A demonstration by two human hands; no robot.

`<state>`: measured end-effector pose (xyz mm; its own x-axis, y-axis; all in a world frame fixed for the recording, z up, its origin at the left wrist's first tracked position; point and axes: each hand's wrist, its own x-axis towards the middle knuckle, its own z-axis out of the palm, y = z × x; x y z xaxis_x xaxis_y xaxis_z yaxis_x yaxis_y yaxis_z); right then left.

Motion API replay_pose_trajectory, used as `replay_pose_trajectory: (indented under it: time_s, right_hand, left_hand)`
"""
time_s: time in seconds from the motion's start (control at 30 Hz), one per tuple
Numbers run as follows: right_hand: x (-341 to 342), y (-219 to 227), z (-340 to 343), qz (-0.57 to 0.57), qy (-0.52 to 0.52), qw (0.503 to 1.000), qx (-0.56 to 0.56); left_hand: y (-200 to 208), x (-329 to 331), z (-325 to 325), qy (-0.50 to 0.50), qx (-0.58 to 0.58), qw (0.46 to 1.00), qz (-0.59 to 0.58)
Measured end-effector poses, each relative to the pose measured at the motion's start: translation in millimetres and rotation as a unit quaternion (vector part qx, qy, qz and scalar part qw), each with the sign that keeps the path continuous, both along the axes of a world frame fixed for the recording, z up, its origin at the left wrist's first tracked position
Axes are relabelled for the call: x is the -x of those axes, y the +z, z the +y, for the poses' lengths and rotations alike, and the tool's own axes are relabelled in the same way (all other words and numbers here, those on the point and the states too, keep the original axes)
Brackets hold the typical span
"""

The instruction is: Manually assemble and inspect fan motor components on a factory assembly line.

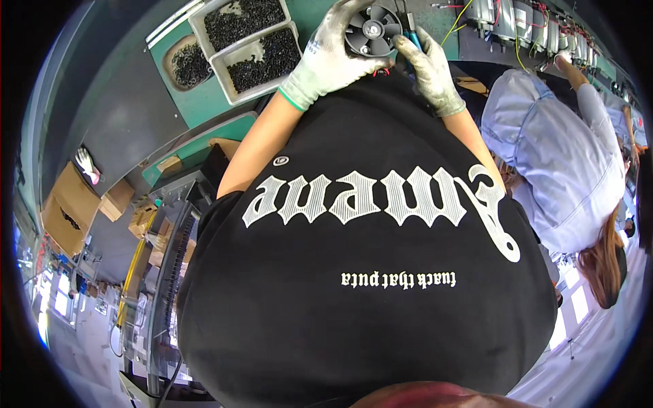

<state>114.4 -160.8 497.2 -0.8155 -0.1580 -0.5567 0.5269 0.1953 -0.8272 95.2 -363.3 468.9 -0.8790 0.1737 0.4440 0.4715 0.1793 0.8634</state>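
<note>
A small black cooling fan (374,31) with several blades and a silver hub is at the top of the head view, facing up. My left hand (332,62), in a whitish work glove with a green cuff, wraps round the fan's left and near sides. My right hand (432,75), in a soiled glove, is closed on a slim blue-handled hand tool (412,38). Its thumb lies close to the fan's right edge. The tool's dark tip points away from me, so its exact kind is unclear. Short red wires (382,72) show just below the fan.
Left of my hands, two grey bins (219,66) and a metal bowl (170,76) hold small black parts on the green work surface (165,49). Motor-like units (522,19) with wires line the far right. A co-worker in light blue (544,149) is close on my right.
</note>
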Motion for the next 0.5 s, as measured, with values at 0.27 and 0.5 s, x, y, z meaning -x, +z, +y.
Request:
replay_pose_trajectory:
  time_s: [0.27,0.5]
  right_hand:
    - [0,-5,13,0.228,0.081,0.962,-0.128]
    - [5,-14,0,0.062,-0.016,0.995,0.078]
  left_hand:
    - [-4,-23,-4,0.003,0.053,0.996,-0.073]
    - [21,-14,-9,-0.092,0.127,0.986,-0.053]
